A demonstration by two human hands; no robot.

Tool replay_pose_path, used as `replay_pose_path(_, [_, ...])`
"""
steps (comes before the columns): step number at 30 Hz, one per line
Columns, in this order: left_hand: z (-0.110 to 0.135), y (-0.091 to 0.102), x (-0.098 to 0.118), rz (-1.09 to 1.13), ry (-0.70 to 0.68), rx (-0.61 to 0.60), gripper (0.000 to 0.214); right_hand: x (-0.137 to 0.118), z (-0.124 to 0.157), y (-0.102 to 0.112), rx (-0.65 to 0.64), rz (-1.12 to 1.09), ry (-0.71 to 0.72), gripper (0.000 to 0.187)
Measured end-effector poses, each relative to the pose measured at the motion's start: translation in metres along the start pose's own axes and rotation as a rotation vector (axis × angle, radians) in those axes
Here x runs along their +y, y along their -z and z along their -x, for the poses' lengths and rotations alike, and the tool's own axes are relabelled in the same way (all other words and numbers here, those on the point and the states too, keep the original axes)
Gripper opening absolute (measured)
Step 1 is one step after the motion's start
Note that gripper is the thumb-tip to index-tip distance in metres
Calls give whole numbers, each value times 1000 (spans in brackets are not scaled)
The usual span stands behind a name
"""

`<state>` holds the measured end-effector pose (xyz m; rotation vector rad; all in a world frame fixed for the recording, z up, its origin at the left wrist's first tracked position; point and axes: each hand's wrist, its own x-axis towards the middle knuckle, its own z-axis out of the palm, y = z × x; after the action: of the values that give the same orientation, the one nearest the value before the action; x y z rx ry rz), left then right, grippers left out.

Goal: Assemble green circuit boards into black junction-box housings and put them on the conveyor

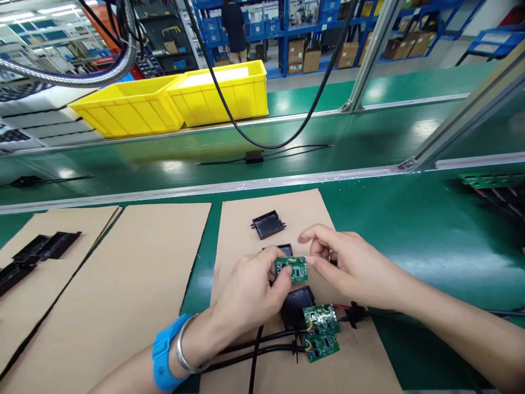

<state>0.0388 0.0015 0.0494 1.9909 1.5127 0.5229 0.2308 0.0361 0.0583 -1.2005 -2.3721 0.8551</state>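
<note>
Between the thumb and fingers of my left hand (258, 287) is a small green circuit board (298, 269), held above the cardboard. My right hand (344, 260) is beside the board's right edge, its thumb tip at or very near the corner. Its index finger and thumb are apart, while the other fingers curl under. Two more circuit boards (322, 318) with black cables (250, 358) lie below, overlapping each other. A black plastic case half (268, 224) rests at the top of the cardboard. Another case (297, 306) lies under my hands, and one more is partly hidden behind the held board.
Cardboard sheets (164, 246) cover part of the green bench, with black case parts (45, 249) at the left. Beyond a metal rail lies a cable with a black box (254, 157). Yellow bins (221, 93) stand behind it. A black cable loop (266, 146) hangs ahead.
</note>
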Motion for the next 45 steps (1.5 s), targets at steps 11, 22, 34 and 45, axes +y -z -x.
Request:
replay_pose_path(11, [-3,23,-46,256,138,-221,32,8,-43,-18,-161,536,502,16])
replay_pose_path(22, [2,8,-78,-205,-92,-135,39,31,-64,-26,-296,507,503,16])
replay_pose_path(34, [-16,25,-65,-176,-44,-236,16,36,-62,-34,-265,392,396,19])
replay_pose_path(45, [4,-9,-60,-542,-340,16,19,30,-59,-31,-351,309,402,24])
